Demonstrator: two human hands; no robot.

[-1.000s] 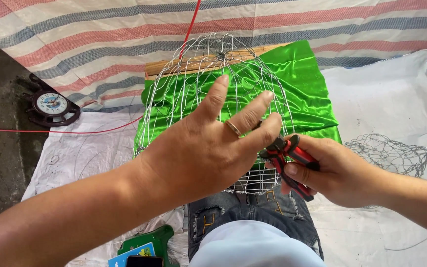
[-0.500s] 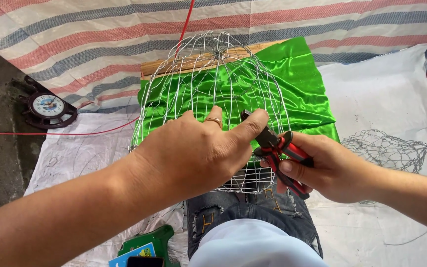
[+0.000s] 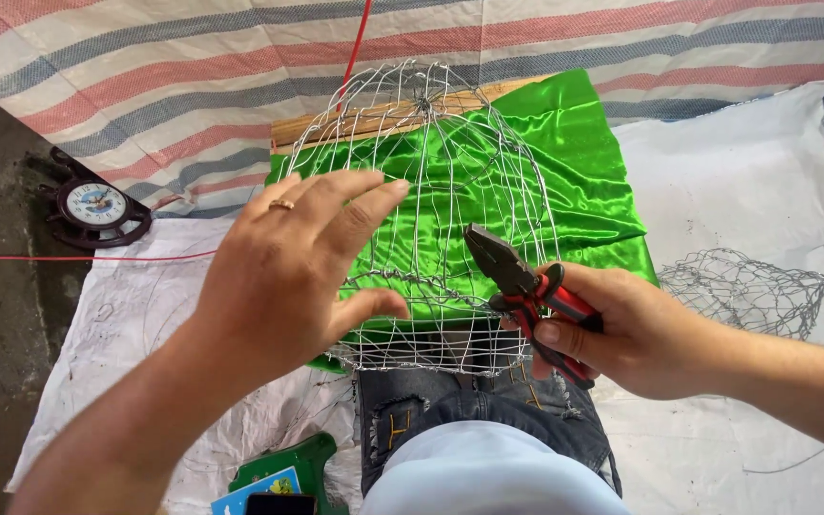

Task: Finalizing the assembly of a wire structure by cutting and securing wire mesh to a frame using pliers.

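Ground cover: white woven sheet [image 3: 746, 191] spread under the work, with a striped tarpaulin [image 3: 145, 76] behind it
Backing cloth: shiny green satin fabric [image 3: 574, 162] lying beneath and behind the frame; loose wire ends could snag or tear it
Work piece: dome-shaped silver wire-mesh cage [image 3: 431, 219] resting on the person's knees, open rim toward the body, top pointing away; it looks light enough to tip or dent under uneven pressure
Spare piece: second, smaller wire-mesh form [image 3: 746, 291] lying well apart at the right
Left hand [image 3: 293, 272]: fingers spread wide, palm over the cage's left flank, thumb hooked at the twisted horizontal wire; bare skin beside cut wire risks scratches
Right hand [image 3: 636, 334]: closed round the red-handled pliers [image 3: 526, 291]
Pliers: nose touching the cage at its right side; whether it grips a wire cannot be told; a slip could jab the left hand or distort the mesh
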